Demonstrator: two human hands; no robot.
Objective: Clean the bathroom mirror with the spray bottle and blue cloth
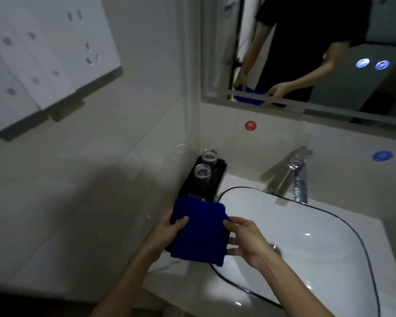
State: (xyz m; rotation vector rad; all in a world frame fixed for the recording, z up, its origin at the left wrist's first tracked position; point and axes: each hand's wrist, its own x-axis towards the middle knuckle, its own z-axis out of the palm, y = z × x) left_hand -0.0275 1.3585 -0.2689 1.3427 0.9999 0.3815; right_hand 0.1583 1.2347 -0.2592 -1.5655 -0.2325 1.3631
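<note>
Both hands, left hand [169,229] and right hand [245,239], grip the blue cloth [198,234] between them.

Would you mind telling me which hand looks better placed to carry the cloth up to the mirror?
Probably the right hand: it pinches the blue cloth on the side nearer the mirror, which hangs up and right. The left hand grips the far edge.

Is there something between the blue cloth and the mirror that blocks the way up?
Nothing visible blocks it. Both hands, left and right, hold the blue cloth over the sink's left edge. The glasses on the black tray and the faucet stand low, beneath the mirror.
</note>
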